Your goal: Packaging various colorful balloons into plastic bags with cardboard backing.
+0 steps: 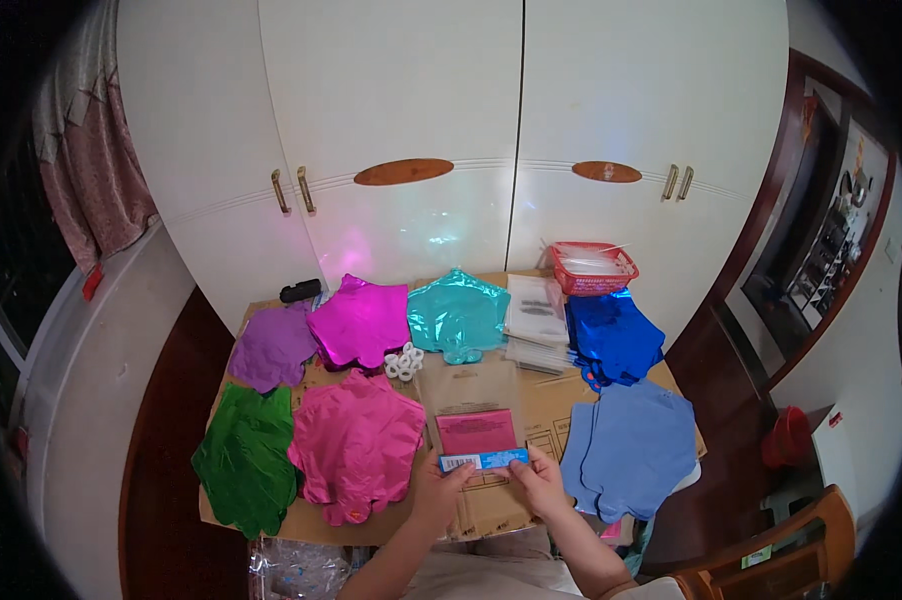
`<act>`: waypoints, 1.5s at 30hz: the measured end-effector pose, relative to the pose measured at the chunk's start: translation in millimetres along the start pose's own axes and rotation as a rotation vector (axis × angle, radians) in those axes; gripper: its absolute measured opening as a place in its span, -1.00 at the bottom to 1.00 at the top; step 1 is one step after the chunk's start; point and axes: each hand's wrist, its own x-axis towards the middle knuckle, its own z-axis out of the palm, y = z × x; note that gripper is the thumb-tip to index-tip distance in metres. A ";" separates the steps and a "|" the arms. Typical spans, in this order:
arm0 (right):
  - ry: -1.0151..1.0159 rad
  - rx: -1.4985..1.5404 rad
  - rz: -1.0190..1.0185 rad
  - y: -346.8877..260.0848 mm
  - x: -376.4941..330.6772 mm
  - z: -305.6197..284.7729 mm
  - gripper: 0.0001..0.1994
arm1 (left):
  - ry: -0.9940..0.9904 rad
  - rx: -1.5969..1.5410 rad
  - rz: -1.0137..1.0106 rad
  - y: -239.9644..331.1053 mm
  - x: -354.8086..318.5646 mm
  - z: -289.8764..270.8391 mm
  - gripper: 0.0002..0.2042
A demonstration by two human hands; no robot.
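My left hand point(443, 492) and my right hand point(542, 482) pinch the two ends of a blue-and-white printed strip point(486, 461), thumbs on top. Directly beyond the strip is a flat pink rectangle point(476, 430) with dark print; whether the two are joined I cannot tell. Under and beyond them a clear plastic bag point(468, 386) lies on the cardboard. To the left of my left hand spreads a stack of pink foil balloons point(359, 445), uninflated. A stack of pale blue foil balloons point(643, 450) lies to the right of my right hand.
More flat foil balloons lie around: green point(248, 455), purple point(273, 345), magenta point(361, 320), teal point(459, 312) and dark blue point(616, 338). White rings point(404, 362) sit mid-table. Clear bags point(537, 310) and a red basket point(593, 283) of pale sticks are farther back. A wooden chair point(801, 545) stands right.
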 end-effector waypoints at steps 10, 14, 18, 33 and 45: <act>-0.008 0.006 0.021 -7.2 -0.2 3.0 -0.81 | 0.015 0.028 0.081 -15.9 3.0 -9.9 -0.82; 0.026 -0.102 0.062 -7.0 0.1 -2.1 -0.83 | 0.043 0.068 0.082 -21.3 4.1 -16.1 -0.83; -0.026 -0.163 0.111 -9.7 1.5 -9.0 -0.84 | 0.045 0.096 0.111 -18.5 0.9 -13.5 -0.84; 0.161 -0.139 0.122 -34.3 8.2 -19.8 -0.81 | -0.068 0.258 0.059 0.5 -9.6 -46.1 -0.79; 0.011 -1.049 -0.209 -105.0 33.7 7.6 -0.84 | -0.179 0.480 0.049 21.4 -29.8 -67.3 -0.82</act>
